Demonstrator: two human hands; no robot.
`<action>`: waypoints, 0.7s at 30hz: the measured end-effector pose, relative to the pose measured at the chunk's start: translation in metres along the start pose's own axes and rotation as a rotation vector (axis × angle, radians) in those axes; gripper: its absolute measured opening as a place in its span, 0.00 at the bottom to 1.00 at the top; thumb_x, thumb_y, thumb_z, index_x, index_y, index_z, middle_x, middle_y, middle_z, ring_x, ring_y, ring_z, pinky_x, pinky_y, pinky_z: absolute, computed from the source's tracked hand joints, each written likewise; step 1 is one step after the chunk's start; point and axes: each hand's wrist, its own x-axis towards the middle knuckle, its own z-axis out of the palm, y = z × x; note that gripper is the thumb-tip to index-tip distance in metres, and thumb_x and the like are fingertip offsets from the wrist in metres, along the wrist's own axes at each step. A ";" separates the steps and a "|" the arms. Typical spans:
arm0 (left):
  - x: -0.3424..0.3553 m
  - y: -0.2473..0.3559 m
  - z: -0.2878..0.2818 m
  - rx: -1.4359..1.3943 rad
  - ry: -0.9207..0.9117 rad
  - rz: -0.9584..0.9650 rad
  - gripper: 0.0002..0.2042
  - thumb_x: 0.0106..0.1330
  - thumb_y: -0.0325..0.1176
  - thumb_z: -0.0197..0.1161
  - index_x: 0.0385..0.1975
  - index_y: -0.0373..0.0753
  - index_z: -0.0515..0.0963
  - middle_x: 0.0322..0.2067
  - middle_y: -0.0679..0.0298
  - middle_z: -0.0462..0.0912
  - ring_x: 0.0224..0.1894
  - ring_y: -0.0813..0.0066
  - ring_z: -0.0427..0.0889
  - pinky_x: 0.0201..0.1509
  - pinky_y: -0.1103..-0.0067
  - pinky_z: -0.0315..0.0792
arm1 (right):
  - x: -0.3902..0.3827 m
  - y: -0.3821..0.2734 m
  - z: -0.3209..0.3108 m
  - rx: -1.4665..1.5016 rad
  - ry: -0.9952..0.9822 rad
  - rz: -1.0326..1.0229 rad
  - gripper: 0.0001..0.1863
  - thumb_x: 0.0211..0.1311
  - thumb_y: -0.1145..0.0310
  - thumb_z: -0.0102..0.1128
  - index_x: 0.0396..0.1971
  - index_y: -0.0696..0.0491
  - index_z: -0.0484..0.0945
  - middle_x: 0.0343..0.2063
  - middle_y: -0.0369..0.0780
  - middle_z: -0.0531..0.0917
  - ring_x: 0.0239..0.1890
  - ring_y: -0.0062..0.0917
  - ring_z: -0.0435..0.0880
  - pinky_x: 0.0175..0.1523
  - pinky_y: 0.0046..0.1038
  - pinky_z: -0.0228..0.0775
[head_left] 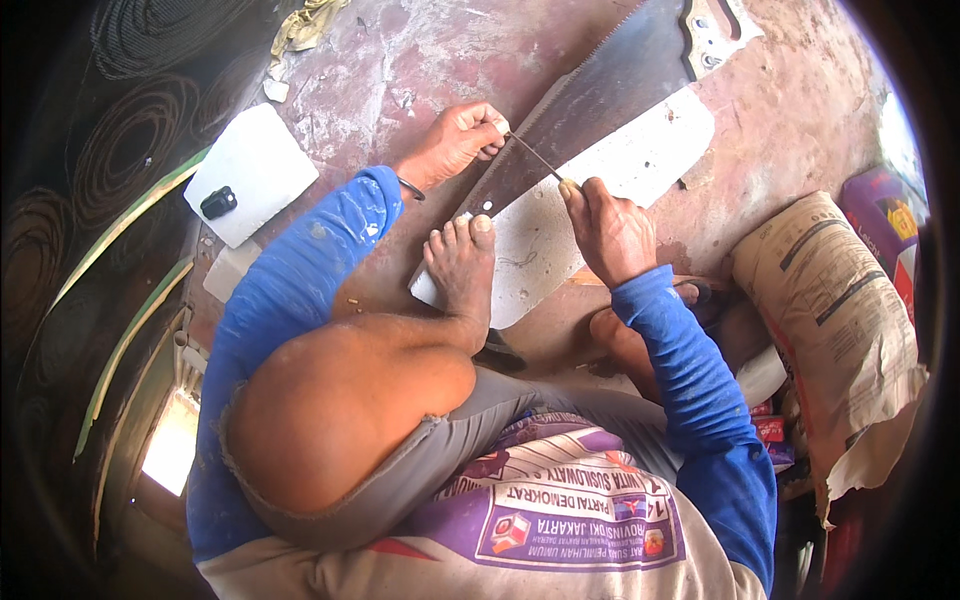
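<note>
My left hand (458, 142) pinches the upper-left end of a thin dark rod (533, 151), which slants down to my right hand (610, 225), closed on its other end. The rod crosses over the blade of a handsaw (610, 80), whose pale handle (715, 35) is at the top. The saw lies along a long white board (655, 145), teeth toward the upper left. My bare left foot (458, 268) rests at the near end of the board, just below the saw's narrow end.
A white tile-like piece (260, 165) with a small black object (218, 202) on it lies at left, near curved green-edged strips (125, 225). Paper sacks (820, 310) and a purple package (870, 205) are at right. A wooden stick (580, 276) lies under the board.
</note>
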 end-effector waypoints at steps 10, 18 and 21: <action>0.011 -0.008 -0.005 -0.047 0.030 -0.056 0.07 0.73 0.37 0.62 0.39 0.40 0.78 0.32 0.71 0.79 0.33 0.85 0.75 0.39 0.84 0.72 | 0.011 -0.001 0.007 0.034 0.034 -0.041 0.18 0.73 0.52 0.53 0.32 0.52 0.77 0.17 0.49 0.83 0.23 0.47 0.85 0.31 0.47 0.76; 0.006 0.001 -0.032 0.048 0.083 -0.050 0.08 0.73 0.38 0.62 0.39 0.40 0.78 0.33 0.70 0.80 0.34 0.84 0.76 0.40 0.83 0.74 | 0.029 -0.015 0.015 0.067 0.078 -0.078 0.19 0.73 0.51 0.53 0.31 0.52 0.76 0.15 0.49 0.81 0.22 0.46 0.85 0.32 0.46 0.77; 0.006 -0.010 -0.012 -0.016 -0.009 0.029 0.08 0.74 0.37 0.61 0.39 0.38 0.78 0.33 0.70 0.79 0.34 0.84 0.76 0.41 0.82 0.73 | 0.008 -0.002 0.008 0.048 0.016 -0.031 0.19 0.73 0.51 0.54 0.32 0.53 0.75 0.16 0.50 0.82 0.22 0.47 0.85 0.32 0.47 0.77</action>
